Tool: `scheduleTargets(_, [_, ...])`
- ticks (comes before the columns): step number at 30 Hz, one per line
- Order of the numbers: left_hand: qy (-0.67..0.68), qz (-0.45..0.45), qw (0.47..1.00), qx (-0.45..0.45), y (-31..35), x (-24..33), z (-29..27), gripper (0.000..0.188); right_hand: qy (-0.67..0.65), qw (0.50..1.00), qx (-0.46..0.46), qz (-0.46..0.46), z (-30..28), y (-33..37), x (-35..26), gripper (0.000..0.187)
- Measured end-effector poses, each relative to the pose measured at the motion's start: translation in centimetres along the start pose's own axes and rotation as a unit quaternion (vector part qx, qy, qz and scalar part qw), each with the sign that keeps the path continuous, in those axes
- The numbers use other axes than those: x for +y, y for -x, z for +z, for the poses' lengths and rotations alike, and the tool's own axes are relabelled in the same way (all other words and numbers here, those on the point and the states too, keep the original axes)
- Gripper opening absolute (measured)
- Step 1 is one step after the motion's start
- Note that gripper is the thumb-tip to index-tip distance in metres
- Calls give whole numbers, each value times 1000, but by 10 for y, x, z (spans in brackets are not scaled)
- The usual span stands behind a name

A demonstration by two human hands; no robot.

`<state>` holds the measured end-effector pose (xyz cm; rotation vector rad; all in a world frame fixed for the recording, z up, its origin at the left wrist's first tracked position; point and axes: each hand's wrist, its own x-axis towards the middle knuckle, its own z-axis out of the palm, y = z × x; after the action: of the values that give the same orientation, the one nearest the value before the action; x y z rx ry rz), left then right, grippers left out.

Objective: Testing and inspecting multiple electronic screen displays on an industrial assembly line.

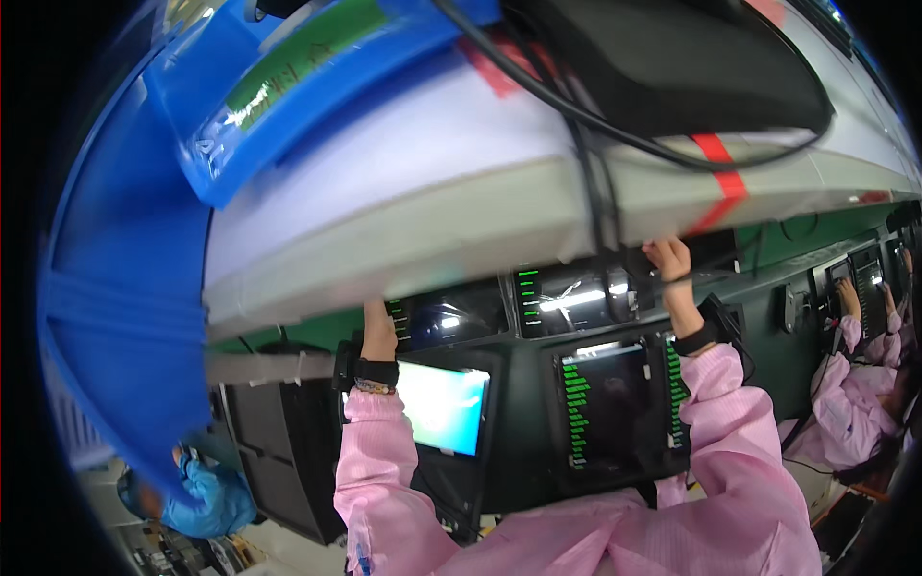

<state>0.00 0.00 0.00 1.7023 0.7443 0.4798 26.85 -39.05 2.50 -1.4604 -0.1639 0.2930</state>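
My left hand (378, 334) reaches up to the front edge of a pale shelf (461, 226). The shelf hides its fingers, so I cannot tell what they do. My right hand (671, 269) is at the same edge further right, fingers curled; whatever they hold, if anything, does not show. A thin cable crosses this hand, and dark hanging cables (600, 197) run just left of it. Both wrists wear black bands. Below my hands are dark screens with green lines, among them a rear screen (567, 298) and a nearer screen (615, 403).
A lit monitor (447, 408) stands by my left forearm. Blue plastic bins (125, 259) fill the left. On the shelf lie a black device (682, 67) and a thick cable (538, 86). Co-workers in pink (850, 403) and blue (211, 499) are at the sides.
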Motion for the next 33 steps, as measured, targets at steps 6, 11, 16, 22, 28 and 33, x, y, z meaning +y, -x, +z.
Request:
scheduleTargets(6, [225,-214,947,83,138,124,105,67,8,999,5,36,-109,93,-33,24])
scheduleTargets(11, [223,-269,928,130,255,105,170,66,39,994,56,83,-212,165,-42,24])
scheduleTargets(16, [274,-333,897,100,349,61,223,66,73,990,61,105,-292,225,-5,26])
scheduleTargets(22, [211,-343,906,130,392,5,244,72,102,983,90,125,-329,251,42,30])
scheduleTargets(28, [73,-311,946,57,403,6,228,71,60,975,205,61,-324,299,46,35])
scheduleTargets(33, [-88,-105,987,86,379,40,194,44,91,943,315,62,-312,370,49,34])
